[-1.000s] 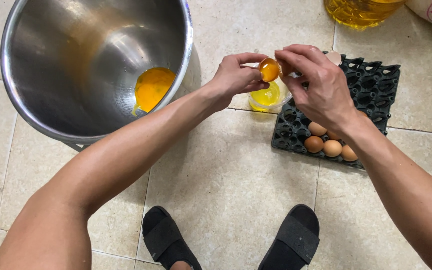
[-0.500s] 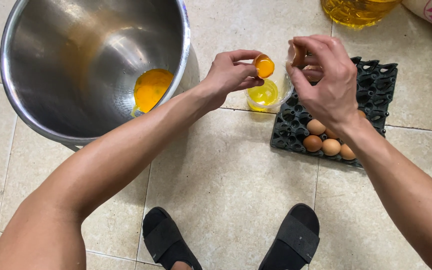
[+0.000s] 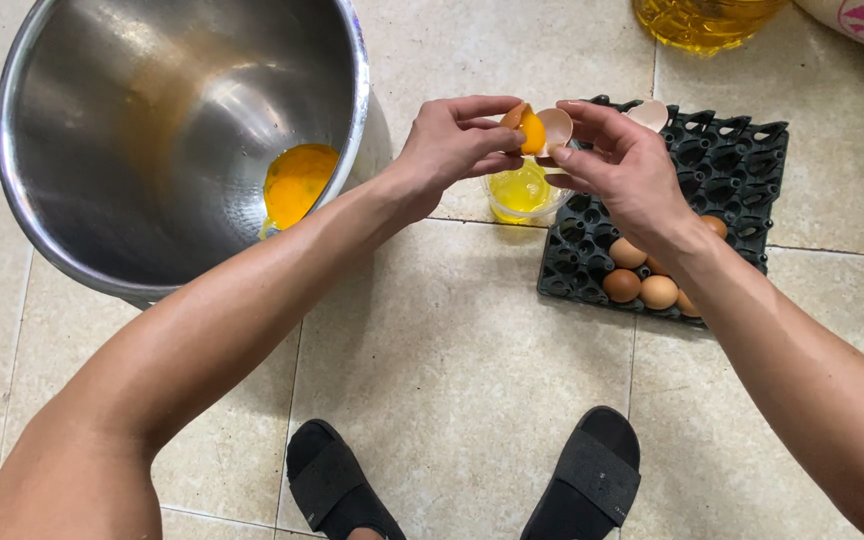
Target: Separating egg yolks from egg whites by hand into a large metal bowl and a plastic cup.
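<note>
Two black sandals (image 3: 462, 480) stood nearest, on the pale floor tiles (image 3: 452, 330), with both forearms reaching out above them. Farther on, the left hand (image 3: 452, 145) was pinched shut around one eggshell half (image 3: 520, 122) that cradled an orange yolk (image 3: 532, 131), fingertips on its outer curve and thumb beneath. The right hand (image 3: 627, 170) held the other shell half (image 3: 555, 125), seemingly empty, in a closed pinch, its rim touching the first, both tilted toward each other. Just below them sat a small clear cup (image 3: 522, 190) of yellowish egg liquid. I judged the shells light, brittle and slick with egg white, best held by the rounded outside with gentle pressure, away from the jagged edge; the yolk looked soft and easy to burst. At the right lay a dark egg tray (image 3: 742, 170) with a few brown eggs (image 3: 642, 280), and at the left a large steel bowl (image 3: 152, 120) holding yolks (image 3: 297, 185). Beyond stood a bottle of yellow oil (image 3: 702, 20).
</note>
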